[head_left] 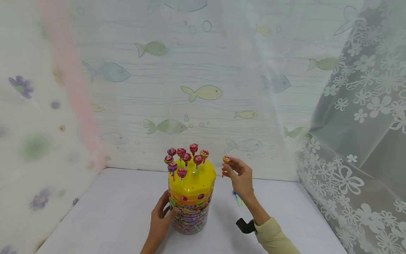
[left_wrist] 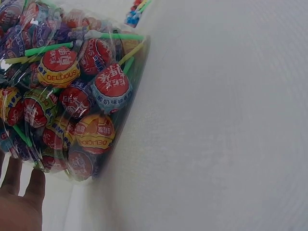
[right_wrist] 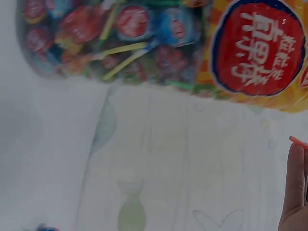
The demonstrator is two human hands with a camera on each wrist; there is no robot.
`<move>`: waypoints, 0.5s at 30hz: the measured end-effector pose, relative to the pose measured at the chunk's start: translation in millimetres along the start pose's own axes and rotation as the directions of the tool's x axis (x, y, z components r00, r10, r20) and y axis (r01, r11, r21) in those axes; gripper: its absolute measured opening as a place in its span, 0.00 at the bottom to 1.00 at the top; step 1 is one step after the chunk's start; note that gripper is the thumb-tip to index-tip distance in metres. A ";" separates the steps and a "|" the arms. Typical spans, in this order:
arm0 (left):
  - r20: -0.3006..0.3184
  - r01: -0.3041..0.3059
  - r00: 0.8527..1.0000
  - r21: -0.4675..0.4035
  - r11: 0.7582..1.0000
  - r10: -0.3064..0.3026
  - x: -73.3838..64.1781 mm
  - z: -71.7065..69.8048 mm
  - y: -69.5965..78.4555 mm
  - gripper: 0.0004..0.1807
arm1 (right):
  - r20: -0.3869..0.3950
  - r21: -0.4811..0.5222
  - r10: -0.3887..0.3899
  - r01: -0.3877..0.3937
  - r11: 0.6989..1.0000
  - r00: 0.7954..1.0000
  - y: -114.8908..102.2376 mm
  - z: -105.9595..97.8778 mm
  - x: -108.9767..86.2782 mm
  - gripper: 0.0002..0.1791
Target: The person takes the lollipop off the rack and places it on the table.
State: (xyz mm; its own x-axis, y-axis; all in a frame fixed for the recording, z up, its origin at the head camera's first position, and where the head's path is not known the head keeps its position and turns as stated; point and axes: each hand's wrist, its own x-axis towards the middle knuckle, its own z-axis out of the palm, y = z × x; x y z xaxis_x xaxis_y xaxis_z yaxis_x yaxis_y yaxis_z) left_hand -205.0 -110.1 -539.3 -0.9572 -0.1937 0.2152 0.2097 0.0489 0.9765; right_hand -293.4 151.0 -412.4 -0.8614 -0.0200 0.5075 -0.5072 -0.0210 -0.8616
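A clear jar [head_left: 190, 215] full of wrapped lollipops stands on the table, topped by a yellow lid [head_left: 201, 180]. Several lollipops [head_left: 186, 157] stick up from the lid, heads upward. My left hand [head_left: 161, 218] holds the jar's left side, thumb in front and fingers round toward the back; its fingertips [left_wrist: 34, 185] show beside the jar in the left wrist view. Right of the lid, my right hand [head_left: 242, 179] pinches a lollipop [head_left: 226, 159] with a yellow and red wrapper, head up. Its orange stick [right_wrist: 298, 142] peeks past a fingertip in the right wrist view.
Loose lollipops [head_left: 237, 199] lie on the white table [head_left: 123, 208] behind my right forearm. A black curved piece [head_left: 245, 225] sits at my right wrist. Behind the table hangs a fish-print curtain [head_left: 203, 116], with a flowered sheet at each side.
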 end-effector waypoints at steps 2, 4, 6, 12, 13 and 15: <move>-0.003 0.000 1.000 0.001 1.000 0.000 0.4 -0.1 0.1 0.39 | -0.011 -0.002 0.028 -0.028 1.000 1.000 6.5 -5.1 -2.9 0.15; -0.003 0.003 1.000 0.003 1.000 -0.003 0.6 -0.1 0.4 0.39 | -0.020 -0.006 0.055 -0.055 0.998 0.998 13.4 -10.5 -5.9 0.15; -0.002 0.004 1.000 0.002 1.000 -0.004 0.6 -0.1 0.6 0.40 | -0.030 -0.013 0.080 -0.081 0.997 0.996 19.8 -15.9 -9.4 0.15; -0.003 0.005 1.000 -0.002 1.000 -0.005 -0.1 -0.3 0.9 0.40 | -0.051 -0.017 0.170 -0.172 0.985 0.984 38.2 -33.7 -21.2 0.17; -0.002 0.005 1.000 -0.001 1.000 -0.005 -0.1 -0.3 0.9 0.40 | -0.053 -0.019 0.184 -0.186 0.982 0.981 40.8 -36.8 -23.8 0.17; -0.002 0.004 1.000 -0.002 1.000 -0.004 -0.2 -0.3 1.0 0.40 | -0.055 -0.023 0.205 -0.206 0.978 0.977 45.8 -43.1 -29.6 0.17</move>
State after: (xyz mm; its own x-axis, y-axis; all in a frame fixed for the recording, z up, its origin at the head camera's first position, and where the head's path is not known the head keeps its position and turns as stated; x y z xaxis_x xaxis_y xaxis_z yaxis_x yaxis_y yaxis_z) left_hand -204.6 -110.4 -538.3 -0.9577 -0.1958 0.2111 0.2059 0.0464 0.9775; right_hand -292.4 193.7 -467.3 -0.9472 0.0309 0.3193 -0.3192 0.0064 -0.9476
